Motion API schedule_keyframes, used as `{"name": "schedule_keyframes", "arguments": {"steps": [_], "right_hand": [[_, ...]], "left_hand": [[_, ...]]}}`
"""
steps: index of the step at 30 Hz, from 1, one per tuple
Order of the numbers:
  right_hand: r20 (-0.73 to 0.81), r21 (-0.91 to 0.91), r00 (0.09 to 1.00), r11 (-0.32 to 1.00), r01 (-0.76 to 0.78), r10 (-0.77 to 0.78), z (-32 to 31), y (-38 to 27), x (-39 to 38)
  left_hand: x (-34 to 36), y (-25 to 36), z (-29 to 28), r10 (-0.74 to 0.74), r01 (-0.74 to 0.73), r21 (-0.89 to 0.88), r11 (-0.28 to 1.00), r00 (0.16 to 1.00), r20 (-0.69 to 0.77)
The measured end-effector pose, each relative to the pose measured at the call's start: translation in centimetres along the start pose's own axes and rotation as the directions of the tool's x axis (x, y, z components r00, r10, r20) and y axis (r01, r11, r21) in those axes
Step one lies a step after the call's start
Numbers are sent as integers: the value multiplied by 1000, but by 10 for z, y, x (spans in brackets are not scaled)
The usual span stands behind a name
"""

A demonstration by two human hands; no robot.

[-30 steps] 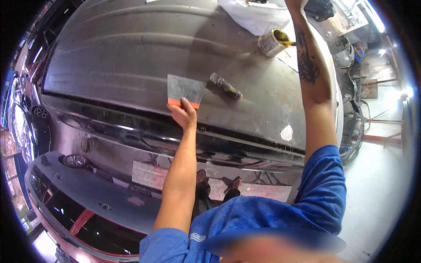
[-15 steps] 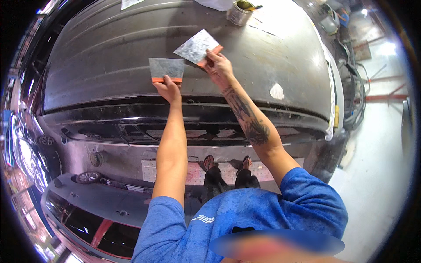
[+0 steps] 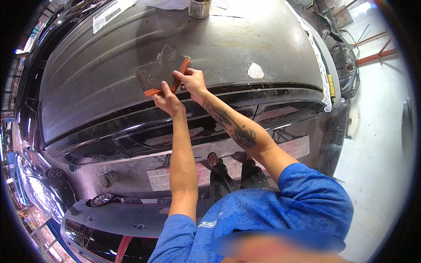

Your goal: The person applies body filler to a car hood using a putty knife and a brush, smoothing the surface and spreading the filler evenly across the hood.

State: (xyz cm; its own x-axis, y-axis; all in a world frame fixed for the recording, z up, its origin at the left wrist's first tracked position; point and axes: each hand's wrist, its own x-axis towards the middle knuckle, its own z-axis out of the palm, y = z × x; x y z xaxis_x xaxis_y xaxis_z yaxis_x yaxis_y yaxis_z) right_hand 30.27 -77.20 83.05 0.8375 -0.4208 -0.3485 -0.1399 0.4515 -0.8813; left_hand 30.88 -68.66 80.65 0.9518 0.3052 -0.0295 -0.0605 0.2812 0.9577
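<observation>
Head view, single entry.

Left hand [image 3: 167, 100]: raised over the near edge of the grey sanded car panel [image 3: 109, 65], fingers closed on the orange handle edge of the left spreader blade [image 3: 151, 76], a flat grey metal sheet lying close over the panel surface.

Right hand [image 3: 193, 81]: just beside the left hand, forearm tattooed, fingers closed on the orange handle of the right spreader blade [image 3: 172, 59], a second grey sheet. The two blades overlap, the right one laid across the upper right part of the left one; whether their faces touch cannot be told. Grey smears show on both.

Car panel: broad, curved, dull grey, with lengthwise ridges on its left half. A pale filler patch [image 3: 255, 70] sits on it to the right of the hands, well apart from the blades.

Metal can [image 3: 200, 8]: upright at the far edge of the panel, partly cut off by the frame.

Paper sheet [image 3: 110, 12]: lies flat at the far left of the panel.

Masking paper strip [image 3: 319, 61]: runs along the panel's right edge.

Blue shirt sleeve [image 3: 307, 193]: lower right. The person's feet [image 3: 230, 160] stand on the floor below the panel, between the forearms.
</observation>
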Motion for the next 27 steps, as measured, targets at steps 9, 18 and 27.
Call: {"name": "schedule_keyframes", "arguments": {"steps": [9,18,27], "right_hand": [[171,-240,984,966,96,-55,-59,-56,71],[-230,-581,775,722,376,-589,-119,-172,264],[-153,-842,754,484,239,-639,-110,-184,356]], "left_hand": [[39,-58,2,322,-201,403,893,911,-258],[80,-77,30,355,-27,692,722,873,-336],[80,-65,42,269,124,769,628,892,-363]]}}
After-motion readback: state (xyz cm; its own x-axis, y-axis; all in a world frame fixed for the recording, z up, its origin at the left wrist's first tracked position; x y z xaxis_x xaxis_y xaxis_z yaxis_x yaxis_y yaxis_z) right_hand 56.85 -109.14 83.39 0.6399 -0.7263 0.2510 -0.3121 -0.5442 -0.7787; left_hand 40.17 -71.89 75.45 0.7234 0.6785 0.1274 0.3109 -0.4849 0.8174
